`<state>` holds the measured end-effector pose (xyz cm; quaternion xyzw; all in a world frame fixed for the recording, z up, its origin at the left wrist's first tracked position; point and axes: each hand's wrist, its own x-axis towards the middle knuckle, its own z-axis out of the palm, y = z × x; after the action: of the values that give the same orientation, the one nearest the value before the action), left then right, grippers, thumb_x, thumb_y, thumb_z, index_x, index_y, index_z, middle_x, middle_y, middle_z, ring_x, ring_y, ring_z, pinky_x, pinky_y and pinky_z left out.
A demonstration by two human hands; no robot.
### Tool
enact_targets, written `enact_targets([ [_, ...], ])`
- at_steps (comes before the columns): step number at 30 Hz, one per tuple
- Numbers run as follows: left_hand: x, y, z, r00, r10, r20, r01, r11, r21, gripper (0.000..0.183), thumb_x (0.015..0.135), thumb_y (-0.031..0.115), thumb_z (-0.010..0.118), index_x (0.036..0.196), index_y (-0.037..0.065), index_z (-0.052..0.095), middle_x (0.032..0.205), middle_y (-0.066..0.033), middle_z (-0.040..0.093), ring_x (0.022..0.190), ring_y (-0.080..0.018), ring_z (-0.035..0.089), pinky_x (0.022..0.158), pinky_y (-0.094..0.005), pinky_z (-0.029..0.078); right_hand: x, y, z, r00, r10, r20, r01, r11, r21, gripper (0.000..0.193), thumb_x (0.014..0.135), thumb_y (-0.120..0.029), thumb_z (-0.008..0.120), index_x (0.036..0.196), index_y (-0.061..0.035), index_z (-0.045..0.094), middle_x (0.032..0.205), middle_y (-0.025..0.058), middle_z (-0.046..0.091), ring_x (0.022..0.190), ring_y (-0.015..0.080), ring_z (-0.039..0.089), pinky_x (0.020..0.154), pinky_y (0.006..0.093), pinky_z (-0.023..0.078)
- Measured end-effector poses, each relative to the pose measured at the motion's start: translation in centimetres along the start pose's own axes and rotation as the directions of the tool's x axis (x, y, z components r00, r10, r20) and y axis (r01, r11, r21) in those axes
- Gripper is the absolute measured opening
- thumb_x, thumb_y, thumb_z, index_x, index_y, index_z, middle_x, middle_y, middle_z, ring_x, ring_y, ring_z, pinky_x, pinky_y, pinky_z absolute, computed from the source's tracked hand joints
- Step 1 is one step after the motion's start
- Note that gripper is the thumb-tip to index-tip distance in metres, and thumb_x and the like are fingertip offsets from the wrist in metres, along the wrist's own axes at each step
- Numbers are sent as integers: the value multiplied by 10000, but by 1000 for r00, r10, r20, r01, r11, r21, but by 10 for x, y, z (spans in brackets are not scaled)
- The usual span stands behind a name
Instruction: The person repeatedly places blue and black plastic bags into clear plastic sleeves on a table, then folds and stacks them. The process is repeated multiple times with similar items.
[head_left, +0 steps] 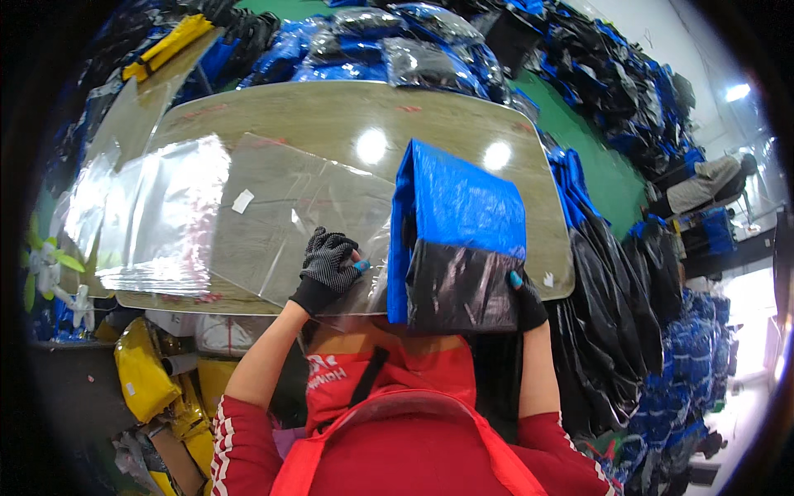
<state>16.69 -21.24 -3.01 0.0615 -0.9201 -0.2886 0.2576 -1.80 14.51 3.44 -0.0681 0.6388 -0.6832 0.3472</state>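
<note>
A folded tarp [467,207], glossy blue above and black along its near part, lies at the right of the table's near edge. My right hand [529,302], in a dark glove with bare or blue-tipped fingers, grips its near right corner, with some fingers hidden beneath. To the left of the tarp, a clear plastic bag [285,194] is spread flat. My left hand [329,260], in a dotted dark glove, has its fingers curled and pinched on the bag's near right part. Left of that bag sits a stack of clear plastic bags [161,219].
The wood-patterned table [322,107] carries a small white label [242,201]. Packed blue and black bundles [364,50] are heaped behind it. Black and blue sheets [600,289] hang at the right edge. Yellow bags [145,372] lie below left. Another person [711,182] is at far right.
</note>
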Motion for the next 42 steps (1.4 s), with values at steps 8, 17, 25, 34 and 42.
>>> enact_targets([
  [8,-9,26,7,998,-36,-47,39,996,84,269,691,196,747,847,41,591,953,-142,574,971,-371,521,900,-462,409,0,-42,-55,968,76,238,-34,984,-176,610,830,-263,697,1333,11,489,1246,111,587,1109,222,578,969,352,455],
  [17,-9,18,15,994,-104,-35,107,990,87,160,770,175,686,799,40,607,1001,-139,602,1017,-356,534,882,-440,419,-3,-48,-51,958,228,175,-171,941,-291,612,800,-263,739,1298,23,528,1188,105,619,1024,185,609,904,319,487],
  [25,6,22,-10,961,-274,-46,247,918,-310,124,837,144,639,904,42,618,909,-120,623,861,-273,594,806,-354,468,-19,-65,-1,973,114,203,-27,920,-391,606,791,-229,752,1296,17,525,1162,98,629,998,177,614,873,316,504],
  [34,-6,48,-66,984,79,162,-67,995,-76,115,814,82,611,915,39,578,1079,-169,633,1073,-361,575,963,-435,428,-36,40,97,886,-78,458,241,920,-309,534,902,-267,654,1321,7,467,1254,132,575,1151,222,552,935,346,482],
  [42,-34,53,-74,990,49,133,-47,999,-14,103,845,106,641,908,68,569,1196,-170,627,1201,-395,525,1018,-486,395,115,28,99,876,193,441,-30,936,-351,372,854,-403,688,921,-38,667,816,46,646,725,110,615,647,255,487],
])
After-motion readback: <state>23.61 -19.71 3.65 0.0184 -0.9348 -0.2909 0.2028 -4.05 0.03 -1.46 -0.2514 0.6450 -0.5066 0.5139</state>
